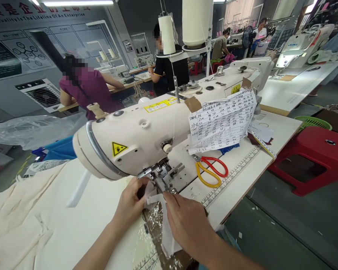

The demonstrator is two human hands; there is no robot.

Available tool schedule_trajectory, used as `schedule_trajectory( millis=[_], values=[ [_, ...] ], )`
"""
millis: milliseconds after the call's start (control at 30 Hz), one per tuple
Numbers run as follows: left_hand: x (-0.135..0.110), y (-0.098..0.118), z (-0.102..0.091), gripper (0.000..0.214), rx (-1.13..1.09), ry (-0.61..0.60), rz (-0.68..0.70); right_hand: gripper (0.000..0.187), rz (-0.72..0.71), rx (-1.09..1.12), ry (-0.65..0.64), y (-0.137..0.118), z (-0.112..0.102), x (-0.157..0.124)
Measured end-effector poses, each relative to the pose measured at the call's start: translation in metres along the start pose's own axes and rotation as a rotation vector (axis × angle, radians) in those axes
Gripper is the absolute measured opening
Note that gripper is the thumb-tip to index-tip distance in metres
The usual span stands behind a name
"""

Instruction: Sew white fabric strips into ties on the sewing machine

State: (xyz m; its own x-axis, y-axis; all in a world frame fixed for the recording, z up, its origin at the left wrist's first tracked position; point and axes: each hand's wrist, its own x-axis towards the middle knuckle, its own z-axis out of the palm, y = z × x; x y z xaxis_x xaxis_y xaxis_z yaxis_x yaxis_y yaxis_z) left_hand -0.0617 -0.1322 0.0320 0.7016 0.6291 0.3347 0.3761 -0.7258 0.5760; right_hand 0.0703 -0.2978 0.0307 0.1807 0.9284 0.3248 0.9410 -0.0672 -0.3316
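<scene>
A white sewing machine (135, 138) spans the middle of the view, its presser foot and needle area low in front of me. My left hand (132, 202) is closed at the left of the foot, fingers curled on a thin white fabric strip (166, 234). On the other side, my right hand (186, 221) is closed over the same strip, fingertips beside the metal foot. From there the strip hangs down toward me over a brown, lint-covered plate (154, 219). Scissors (212, 170) with red and yellow handles lie right of the machine.
A handwritten sheet (222, 120) is taped to the machine arm. Thread cones (196, 22) stand above. Cream cloth (14, 213) covers the table's left side. A tape measure (263, 145) lies near the right edge, by a red stool (321, 157). Other people sit at machines behind.
</scene>
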Motion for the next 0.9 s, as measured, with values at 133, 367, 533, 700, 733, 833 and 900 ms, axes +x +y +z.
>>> schedule_trajectory(
  millis=[133, 367, 533, 700, 733, 833, 900],
  values=[
    [-0.001, -0.004, 0.001, 0.026, 0.021, 0.005, 0.018, 0.037, -0.002, 0.01, 0.016, 0.0, 0.002, -0.001],
    [-0.003, -0.003, 0.001, 0.02, 0.082, 0.07, 0.156, 0.033, 0.014, 0.01, -0.039, 0.001, -0.003, 0.002],
    [-0.001, 0.0, 0.002, 0.014, 0.271, 0.133, 0.452, 0.034, 0.021, 0.001, -0.041, -0.001, 0.001, 0.003],
    [-0.001, 0.005, -0.002, 0.022, 0.332, 0.038, 0.576, 0.039, 0.014, -0.015, 0.068, 0.0, 0.005, -0.007],
    [-0.001, 0.006, -0.004, 0.022, 0.307, 0.007, 0.565, 0.038, 0.012, 0.011, 0.088, 0.001, 0.002, -0.013],
    [-0.006, 0.008, -0.008, 0.027, 0.245, -0.075, 0.535, 0.03, 0.022, 0.225, 0.035, 0.01, -0.011, -0.044],
    [-0.01, 0.013, -0.008, 0.031, 0.287, -0.087, 0.533, 0.026, 0.072, 0.358, -0.075, 0.017, -0.019, -0.072]
  ],
)
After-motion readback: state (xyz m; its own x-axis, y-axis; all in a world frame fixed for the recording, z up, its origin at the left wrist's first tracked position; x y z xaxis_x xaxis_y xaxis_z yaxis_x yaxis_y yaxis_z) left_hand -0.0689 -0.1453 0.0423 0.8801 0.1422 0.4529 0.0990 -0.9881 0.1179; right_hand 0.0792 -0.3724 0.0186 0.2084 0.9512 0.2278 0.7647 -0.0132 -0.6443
